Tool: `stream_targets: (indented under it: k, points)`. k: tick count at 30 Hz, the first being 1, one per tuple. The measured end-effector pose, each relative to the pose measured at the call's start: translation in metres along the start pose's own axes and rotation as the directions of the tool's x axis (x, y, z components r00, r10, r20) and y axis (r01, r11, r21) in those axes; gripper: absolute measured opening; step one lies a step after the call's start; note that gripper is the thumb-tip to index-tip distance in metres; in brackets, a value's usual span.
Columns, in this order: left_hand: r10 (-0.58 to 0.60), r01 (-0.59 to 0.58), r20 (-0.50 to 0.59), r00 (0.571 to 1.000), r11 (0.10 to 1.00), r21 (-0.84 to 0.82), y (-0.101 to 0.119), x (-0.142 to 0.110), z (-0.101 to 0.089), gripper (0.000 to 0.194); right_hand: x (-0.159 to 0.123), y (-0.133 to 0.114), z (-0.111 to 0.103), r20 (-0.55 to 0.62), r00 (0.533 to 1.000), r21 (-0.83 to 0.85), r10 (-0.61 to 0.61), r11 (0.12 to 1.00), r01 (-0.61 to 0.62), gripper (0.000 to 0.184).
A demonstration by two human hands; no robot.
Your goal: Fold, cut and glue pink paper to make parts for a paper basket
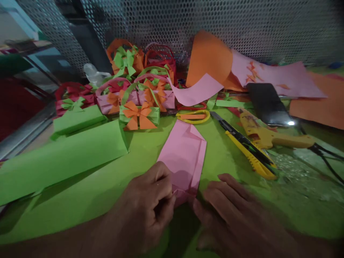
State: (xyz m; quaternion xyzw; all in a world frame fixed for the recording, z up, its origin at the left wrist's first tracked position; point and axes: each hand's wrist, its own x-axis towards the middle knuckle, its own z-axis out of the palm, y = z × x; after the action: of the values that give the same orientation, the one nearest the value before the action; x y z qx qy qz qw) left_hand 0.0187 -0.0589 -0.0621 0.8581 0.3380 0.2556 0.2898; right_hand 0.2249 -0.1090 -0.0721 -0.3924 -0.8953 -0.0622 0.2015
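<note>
A folded pink paper [184, 154] lies on the green sheet [107, 186] in front of me. My left hand [146, 204] is curled, its fingertips pinching the paper's near left corner. My right hand [228, 211] has its fingers bent and pressed on the paper's near right corner. The near edge of the paper is partly hidden under both hands.
Several paper baskets with bows [138, 114] stand at the back. A folded green strip [61, 157] lies left. Yellow-handled scissors [193, 116], a yellow utility knife [247, 147], a yellow glue gun [268, 136] and a phone [267, 104] lie right. Orange and pink sheets [212, 64] lean on the mesh wall.
</note>
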Motion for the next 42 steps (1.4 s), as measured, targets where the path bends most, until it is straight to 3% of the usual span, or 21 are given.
stream_targets:
  k: [42]
  points:
    - [0.002,-0.004,0.013,1.0,0.995,0.101,0.0032,0.0017,-0.0032,0.026,0.0045,0.0019,0.0023,0.0,1.0,-0.003,0.005,1.0,-0.005,0.033]
